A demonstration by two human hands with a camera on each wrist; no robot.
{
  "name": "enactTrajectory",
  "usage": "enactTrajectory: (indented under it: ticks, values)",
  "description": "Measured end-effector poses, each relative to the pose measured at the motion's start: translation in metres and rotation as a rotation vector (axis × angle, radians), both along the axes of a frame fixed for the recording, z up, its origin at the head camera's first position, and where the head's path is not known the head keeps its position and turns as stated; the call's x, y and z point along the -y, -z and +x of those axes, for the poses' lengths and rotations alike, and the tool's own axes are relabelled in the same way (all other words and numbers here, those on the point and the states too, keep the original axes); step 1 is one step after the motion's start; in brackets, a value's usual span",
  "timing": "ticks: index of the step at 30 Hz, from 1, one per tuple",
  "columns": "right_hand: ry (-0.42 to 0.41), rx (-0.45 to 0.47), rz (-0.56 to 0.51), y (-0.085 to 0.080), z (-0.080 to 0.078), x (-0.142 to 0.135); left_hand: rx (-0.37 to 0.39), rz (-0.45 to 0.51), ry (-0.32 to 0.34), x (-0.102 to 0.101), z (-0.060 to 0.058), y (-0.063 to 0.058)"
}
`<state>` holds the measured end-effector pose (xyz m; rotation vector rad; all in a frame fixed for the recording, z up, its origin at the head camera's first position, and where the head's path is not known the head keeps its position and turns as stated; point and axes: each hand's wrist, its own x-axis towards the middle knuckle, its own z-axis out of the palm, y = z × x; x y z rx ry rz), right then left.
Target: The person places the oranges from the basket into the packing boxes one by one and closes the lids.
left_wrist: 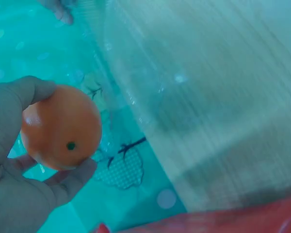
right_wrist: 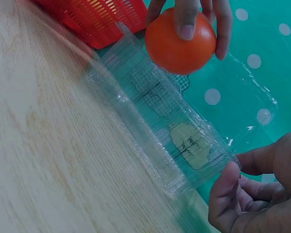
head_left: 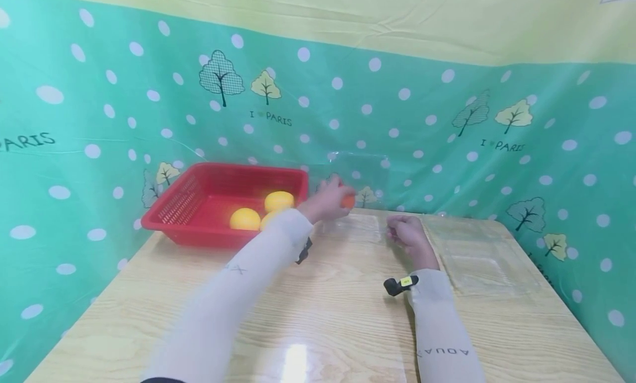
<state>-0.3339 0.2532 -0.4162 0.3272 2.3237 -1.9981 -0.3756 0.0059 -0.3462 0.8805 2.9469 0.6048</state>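
My left hand [head_left: 328, 201] grips an orange [left_wrist: 63, 128] between thumb and fingers; the fruit's small green stem spot faces the left wrist camera. In the right wrist view this orange [right_wrist: 177, 51] is held above a clear plastic box [right_wrist: 153, 124], near the hinge side. The box's lid [right_wrist: 254, 94] stands raised at the back. With thumb and index finger, my right hand [right_wrist: 264, 194] pinches one corner of the box rim. Seen from the head, the right hand [head_left: 408, 234] is at the box's right side. Nothing lies inside the box.
Left of the box stands a red plastic basket [head_left: 174, 225] holding yellow-orange fruits [head_left: 245, 219], one partly hidden by the left forearm. More clear plastic packaging [head_left: 484, 267] lies on the wooden table [head_left: 343, 311] at the right. A green dotted curtain [head_left: 308, 79] hangs behind.
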Motion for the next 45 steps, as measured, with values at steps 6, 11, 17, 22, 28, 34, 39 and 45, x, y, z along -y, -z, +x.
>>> enactTrajectory:
  ticks: [6,11,17,22,28,34,39,45]
  values:
    - [-0.006,-0.001,0.02,-0.001,0.0,0.001,0.01,0.021,-0.024,-0.009,0.0,0.016]
    - [-0.02,-0.009,0.015,0.0,-0.003,0.002,0.023,0.018,-0.033,-0.01,0.008,0.02]
    - [-0.017,-0.008,0.013,0.002,-0.003,0.002,0.053,0.006,-0.067,-0.015,0.003,0.035]
    - [-0.02,-0.013,0.013,0.003,-0.002,0.003,0.046,-0.024,-0.074,-0.019,0.0,0.043]
    - [-0.024,-0.018,0.014,0.004,-0.002,0.004,0.04,-0.048,-0.067,-0.018,0.004,0.042]
    - [-0.023,-0.018,0.007,0.004,-0.003,0.005,0.033,-0.085,-0.061,-0.016,0.008,0.037]
    - [-0.001,-0.009,0.003,0.004,-0.003,0.003,0.021,-0.086,-0.042,-0.015,0.011,0.03]
    - [0.013,-0.001,0.036,0.003,-0.002,0.001,-0.02,-0.1,-0.017,-0.011,0.016,0.012]
